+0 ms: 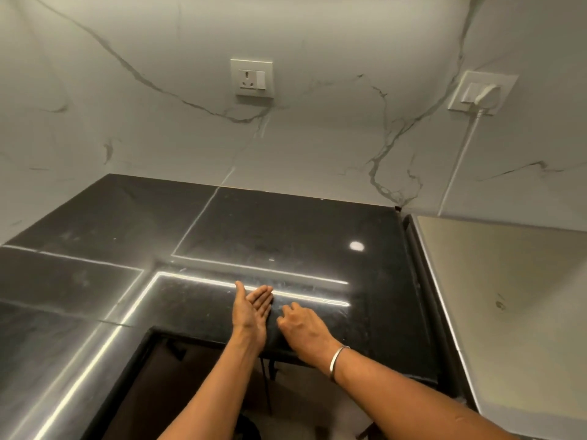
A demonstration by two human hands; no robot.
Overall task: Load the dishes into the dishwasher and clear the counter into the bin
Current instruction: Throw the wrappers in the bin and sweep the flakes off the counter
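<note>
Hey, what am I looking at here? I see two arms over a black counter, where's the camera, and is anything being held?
No machine here: these are a person's two bare hands. The one picture comes from a camera worn on the head, looking down. The left hand lies palm up, open, near the counter edge. The right hand, wearing a bangle, rests curled fingers on the counter; whether they hold anything is hidden. On the wall are a socket and a plug.
</note>
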